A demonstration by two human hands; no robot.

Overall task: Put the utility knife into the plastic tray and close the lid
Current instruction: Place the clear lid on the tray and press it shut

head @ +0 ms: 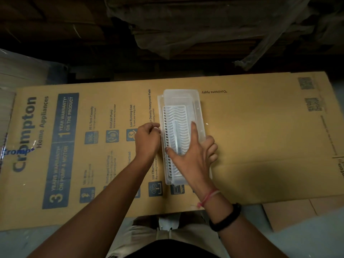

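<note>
A clear plastic tray (197, 112) with a white slotted insert lies lengthwise on a cardboard sheet. The slim utility knife (176, 134) rests inside it along the insert, its near end hidden under my right hand. My right hand (193, 157) lies over the tray's near half, with index finger and thumb spread across the top and the other fingers curled round the right wall. My left hand (148, 140) pinches the tray's left rim. A clear lid (181, 94) appears to sit over the tray, slightly offset; whether it is fully seated I cannot tell.
The printed cardboard sheet (260, 146) covers the work surface, with its front edge near my lap. Smaller cardboard pieces (290, 215) lie at the lower right. Dark wrapped stacks (204, 30) rise behind the sheet, and a plastic-wrapped pile (20, 71) stands at the far left.
</note>
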